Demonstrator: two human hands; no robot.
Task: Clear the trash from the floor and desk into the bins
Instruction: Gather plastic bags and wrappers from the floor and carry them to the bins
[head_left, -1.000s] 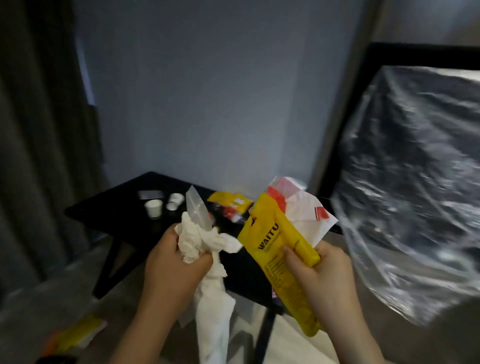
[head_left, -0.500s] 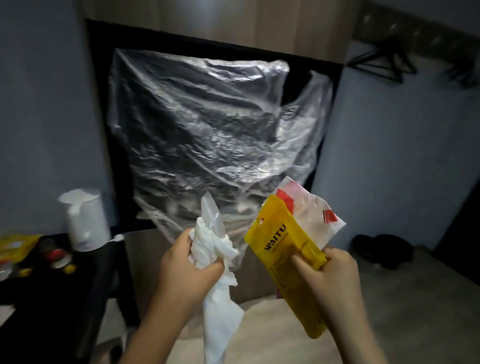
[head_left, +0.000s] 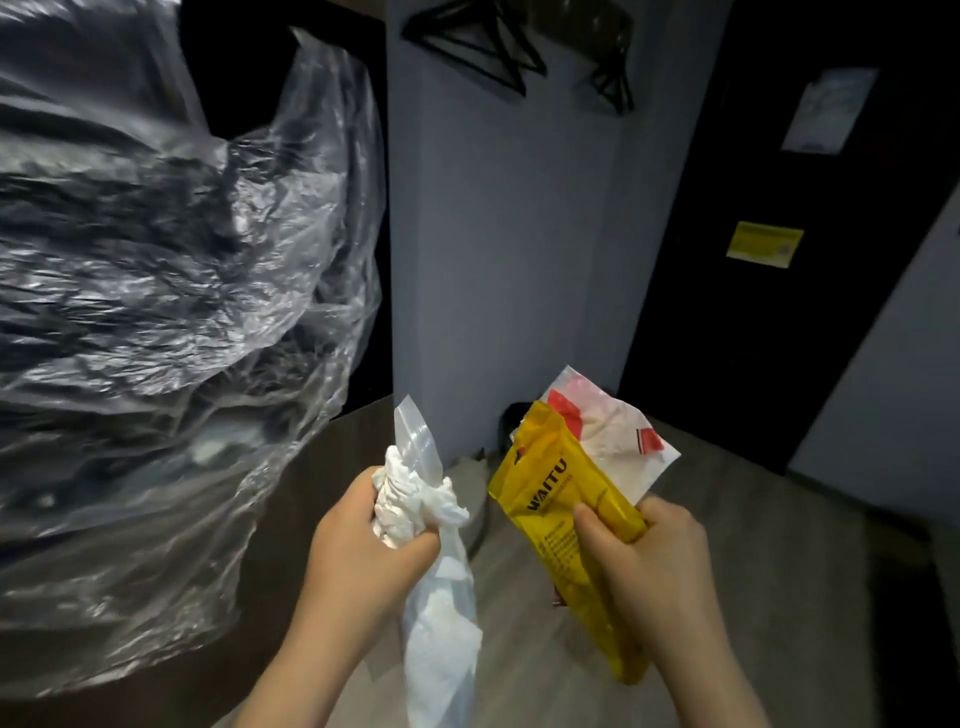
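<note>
Table gone from view; the person now faces the door (head_left: 727, 338). Left hand (head_left: 363, 540) grips crumpled tissue (head_left: 415, 499); right hand (head_left: 654, 561) grips yellow packet (head_left: 561, 519) and white wrapper (head_left: 613, 436). No bin visible; disposal pending.

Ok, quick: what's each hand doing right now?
Left hand: gripping crumpled white tissue and a clear plastic strip.
Right hand: gripping the yellow packet, with a white-and-red wrapper behind it.
</note>
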